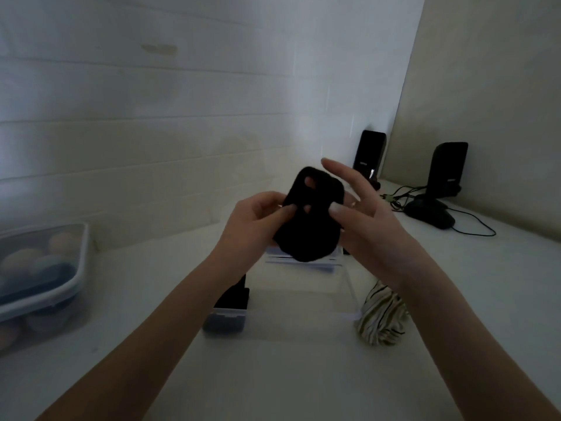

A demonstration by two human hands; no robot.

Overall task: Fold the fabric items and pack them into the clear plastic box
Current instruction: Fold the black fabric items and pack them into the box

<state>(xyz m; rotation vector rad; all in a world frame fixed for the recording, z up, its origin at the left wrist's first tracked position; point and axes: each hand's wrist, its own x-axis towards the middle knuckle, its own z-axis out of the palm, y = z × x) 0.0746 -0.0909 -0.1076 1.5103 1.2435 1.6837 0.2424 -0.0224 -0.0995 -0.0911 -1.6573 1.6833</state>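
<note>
Dim light falls on a pale white desk (303,375) set against a wall of white horizontal panels, with a beige wall meeting it on the right. Two bare forearms reach forward from the bottom of the view.

Both hands hold a small black fabric item (309,220) up in the air, above the far end of a clear plastic box (303,302). The left hand (258,220) pinches the left edge of the black fabric between thumb and fingers. The right hand (364,217) grips the right edge with its thumb in front, while its other fingers spread open behind the fabric. Fingertips show through two gaps in the fabric.

The clear plastic box sits on the desk directly below the hands, its lid off. More dark fabric (233,296) lies at its left side, though blur hides whether it is inside the box or beside it. A rolled bundle of cream fabric with dark stripes (382,314) rests on the desk, touching the box's right side and partly hidden by the right forearm.

At the far left stands a second clear plastic container with a closed lid (39,275), filled with rounded bundles in orange, blue and grey. In the back right corner are two black speakers (449,168), a dark computer mouse (431,214) and trailing black cables (473,226).
</note>
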